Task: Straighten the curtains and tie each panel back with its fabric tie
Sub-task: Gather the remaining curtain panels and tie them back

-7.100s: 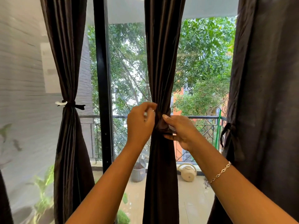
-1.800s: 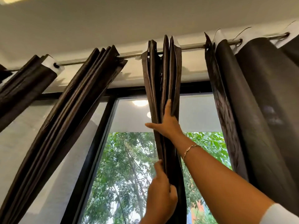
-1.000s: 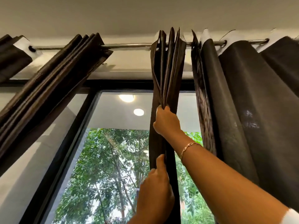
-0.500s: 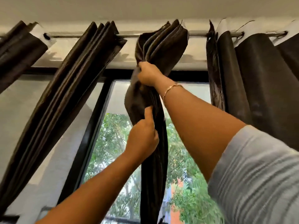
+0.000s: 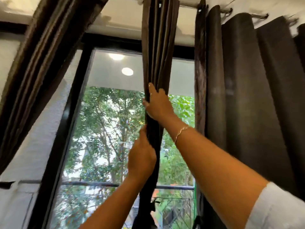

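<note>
The dark brown middle curtain panel [image 5: 159, 47] hangs from the rod in narrow vertical folds in front of the window. My right hand [image 5: 159, 105] holds the gathered folds well below the rod, thumb on the left side and index finger pointing up along the fabric. Just beneath it, my left hand [image 5: 142, 160] grips the same panel from the left, fingers curled round it. Low on the panel a dark knot of its fabric tie [image 5: 153, 204] shows, blurred. The left panel [image 5: 49, 55] slants away to the left. The right panel [image 5: 247, 80] hangs loose and wide.
The curtain rod [image 5: 187, 4] runs along the top under a white ceiling. A black window frame [image 5: 72, 113] stands left of my hands. Outside are a balcony railing [image 5: 175, 187] and green trees. A white wall fills the lower left.
My right hand has slid down from just under the rod to the panel's middle. The bunched top of the panel now hangs in straight folds. My left hand still grips below.
</note>
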